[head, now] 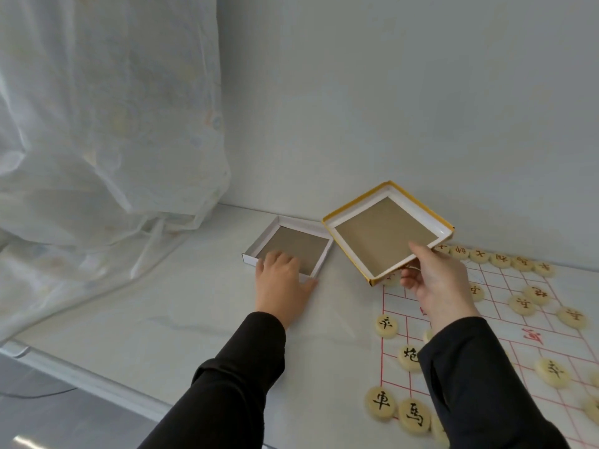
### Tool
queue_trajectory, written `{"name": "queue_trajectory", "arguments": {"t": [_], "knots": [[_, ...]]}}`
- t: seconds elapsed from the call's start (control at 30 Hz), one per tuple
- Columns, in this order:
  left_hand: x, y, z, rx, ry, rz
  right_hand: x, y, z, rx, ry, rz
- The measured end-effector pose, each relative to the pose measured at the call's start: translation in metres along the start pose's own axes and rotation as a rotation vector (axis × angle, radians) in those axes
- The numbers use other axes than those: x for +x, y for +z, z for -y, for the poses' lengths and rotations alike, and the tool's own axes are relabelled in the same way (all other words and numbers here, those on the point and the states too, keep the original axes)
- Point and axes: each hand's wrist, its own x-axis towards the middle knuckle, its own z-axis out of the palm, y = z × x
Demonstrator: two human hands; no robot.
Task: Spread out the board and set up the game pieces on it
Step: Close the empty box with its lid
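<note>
Fingers of the right hand (434, 280) are pinching the tilted yellow lid (385, 234), centre right; the left hand (282, 281), fingers relaxed, is steadying the white tray (293, 222). Squaring the lid before lowering is looking wise.

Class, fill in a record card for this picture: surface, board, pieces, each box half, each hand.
surface: white table
board: red-lined sheet, spread flat on the table's right side
pieces: pale round discs with characters, on the board
white tray: open side up on table, left of board
yellow-edged lid: tilted, raised over the board's far left corner
left hand: on the tray's near rim; grip blurred
right hand: holds the lid's near corner
</note>
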Motion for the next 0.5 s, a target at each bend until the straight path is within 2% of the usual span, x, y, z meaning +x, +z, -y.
{"name": "queue_trajectory", "arguments": {"t": [0.13,0.33,0.5], "knots": [[-0.001,-0.001,0.006,0.032,0.039,-0.018,0.001,-0.003,-0.003,-0.039,0.005,-0.005],[0.000,-0.030,0.037,-0.128,-0.081,-0.372,0.000,0.009,-0.013,-0.148,-0.017,0.019],[-0.009,-0.052,0.032,-0.230,-0.056,-0.505,-0.014,0.030,-0.028,-0.259,0.011,0.128]]}}
